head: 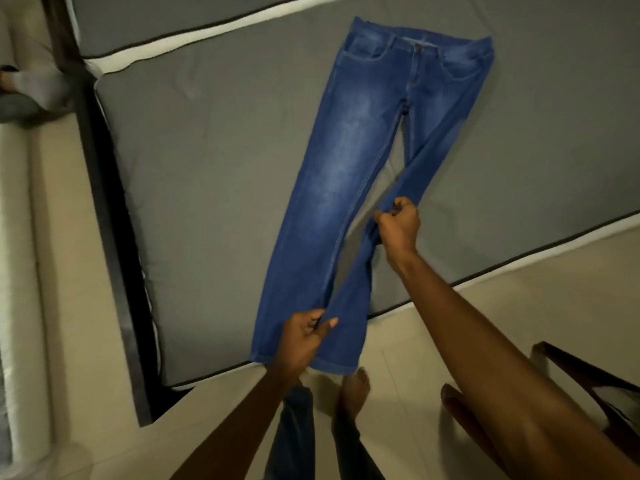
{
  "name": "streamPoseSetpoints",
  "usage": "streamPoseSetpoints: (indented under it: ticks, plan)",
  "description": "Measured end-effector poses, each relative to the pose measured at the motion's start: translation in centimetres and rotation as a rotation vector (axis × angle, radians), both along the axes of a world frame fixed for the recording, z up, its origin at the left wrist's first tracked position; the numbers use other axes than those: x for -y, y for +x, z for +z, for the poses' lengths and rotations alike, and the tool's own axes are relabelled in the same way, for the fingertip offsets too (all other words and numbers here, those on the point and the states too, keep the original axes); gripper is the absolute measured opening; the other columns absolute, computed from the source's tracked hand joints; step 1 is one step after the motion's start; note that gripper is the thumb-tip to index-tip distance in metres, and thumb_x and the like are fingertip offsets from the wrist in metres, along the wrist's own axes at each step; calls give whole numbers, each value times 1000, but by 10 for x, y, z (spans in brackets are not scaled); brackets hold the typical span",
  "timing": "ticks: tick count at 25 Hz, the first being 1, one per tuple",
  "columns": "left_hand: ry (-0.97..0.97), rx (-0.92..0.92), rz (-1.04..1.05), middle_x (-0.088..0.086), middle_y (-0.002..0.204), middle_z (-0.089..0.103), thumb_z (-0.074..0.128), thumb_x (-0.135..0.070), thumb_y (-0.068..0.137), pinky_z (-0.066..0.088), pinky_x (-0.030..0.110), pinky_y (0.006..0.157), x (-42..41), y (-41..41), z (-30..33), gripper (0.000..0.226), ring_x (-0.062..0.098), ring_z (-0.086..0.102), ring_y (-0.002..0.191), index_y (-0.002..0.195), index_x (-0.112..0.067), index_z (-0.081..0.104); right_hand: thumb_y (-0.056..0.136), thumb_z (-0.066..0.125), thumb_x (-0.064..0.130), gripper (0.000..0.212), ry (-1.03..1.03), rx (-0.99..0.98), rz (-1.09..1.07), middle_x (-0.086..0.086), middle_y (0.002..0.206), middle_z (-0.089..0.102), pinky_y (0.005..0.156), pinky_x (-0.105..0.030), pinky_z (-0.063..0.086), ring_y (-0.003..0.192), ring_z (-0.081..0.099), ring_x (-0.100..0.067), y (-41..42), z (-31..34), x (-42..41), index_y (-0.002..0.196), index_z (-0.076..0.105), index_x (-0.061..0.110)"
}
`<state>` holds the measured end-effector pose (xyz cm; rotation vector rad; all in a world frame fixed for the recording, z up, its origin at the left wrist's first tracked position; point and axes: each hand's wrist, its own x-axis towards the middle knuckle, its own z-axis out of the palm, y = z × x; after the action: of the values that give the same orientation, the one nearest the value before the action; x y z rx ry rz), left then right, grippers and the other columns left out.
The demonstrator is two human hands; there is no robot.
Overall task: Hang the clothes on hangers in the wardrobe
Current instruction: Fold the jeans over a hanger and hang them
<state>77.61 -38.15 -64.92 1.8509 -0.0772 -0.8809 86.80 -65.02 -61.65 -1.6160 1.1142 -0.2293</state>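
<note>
Jeans [349, 157] laid flat on a mattress [214, 168], one leg pinched by left hand [304, 337] and gripped by right hand [398, 226]; no label readable.

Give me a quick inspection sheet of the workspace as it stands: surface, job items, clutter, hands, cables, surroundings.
Surface: grey mattress with white piping, lying on a pale floor.
Job's things: blue jeans spread flat, front up, waistband at the far end, hems at the near edge. No hanger or wardrobe in view.
Clutter: nothing seen on the mattress besides the jeans.
Grips: left hand pinches one trouser leg near the hem; right hand pinches the same leg further up, around knee level.
Cables: nothing seen.
Surroundings: dark wooden chair at right; the person's bare foot at the mattress edge; dark frame along the mattress's left side.
</note>
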Motion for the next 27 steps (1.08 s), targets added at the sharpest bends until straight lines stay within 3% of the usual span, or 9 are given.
streamPoseSetpoints:
  ticks: [3, 7, 10, 12, 14, 17, 20, 22, 27]
  plan:
    - [56, -19, 101, 20, 82, 72, 75, -40, 91, 56, 49, 75, -54, 26, -28, 48, 30, 72, 81, 83, 6, 67, 83, 70, 4, 19, 121, -53, 139, -10, 82, 64, 50, -35, 58, 63, 65, -17, 48, -25, -59, 88, 54, 13]
    - [154, -127, 180, 11, 91, 79, 75, -45, 90, 59, 52, 78, -130, 52, -87, 40, 33, 75, 88, 91, -5, 77, 91, 68, 4, 35, 378, -193, 323, -15, 97, 74, 54, -36, 57, 69, 72, -26, 55, -89, -109, 124, 59, 9]
    - [54, -266, 174, 8, 108, 78, 76, -26, 89, 59, 48, 93, -149, 50, -97, 31, 28, 73, 103, 112, -6, 76, 84, 72, 13, 12, -42, -236, 160, -4, 82, 72, 67, -40, 58, 72, 70, -24, 24, -114, -115, 94, 65, 16]
    - [9, -343, 174, 9, 112, 77, 77, -25, 89, 58, 47, 95, -150, 45, -98, 35, 29, 73, 106, 117, -4, 74, 76, 85, 27, 32, -196, -320, 36, -4, 89, 69, 71, -35, 52, 82, 69, -25, -2, -113, -115, 91, 58, 18]
    - [24, -377, 145, 8, 111, 77, 77, -19, 91, 58, 44, 94, -150, 47, -96, 30, 27, 73, 104, 117, -5, 73, 67, 92, 39, 54, -124, -383, -66, -5, 98, 67, 70, -34, 52, 86, 67, -26, -25, -111, -117, 97, 53, 18]
    - [120, -282, -9, 6, 86, 79, 85, -27, 80, 59, 35, 74, -158, 52, -92, 32, 16, 74, 79, 93, 1, 77, 52, 95, 51, 77, -104, -393, -103, -8, 106, 65, 72, -39, 57, 86, 66, -25, -37, -116, -123, 108, 52, 18]
    - [245, -182, -108, 19, 66, 70, 91, -29, 75, 56, 41, 55, -165, 45, -94, 42, 21, 65, 56, 69, 8, 70, 59, 97, 26, 74, -23, -362, -137, -8, 105, 64, 73, -38, 58, 86, 65, -26, -35, -116, -123, 115, 52, 11]
    - [311, -146, -112, 17, 65, 71, 91, -25, 76, 59, 47, 55, -163, 44, -95, 38, 27, 69, 56, 66, 6, 70, 62, 95, 14, 66, 13, -335, -141, -7, 103, 66, 77, -37, 58, 89, 67, -27, -39, -116, -122, 114, 55, 9]
    - [643, -68, -412, 2, 64, 64, 92, -50, 68, 56, 38, 56, -145, 58, -80, 52, 19, 65, 60, 57, -18, 51, 65, 96, 33, 65, -138, -456, 99, -7, 101, 68, 69, -36, 50, 86, 64, -26, -53, -114, -121, 107, 52, 9]
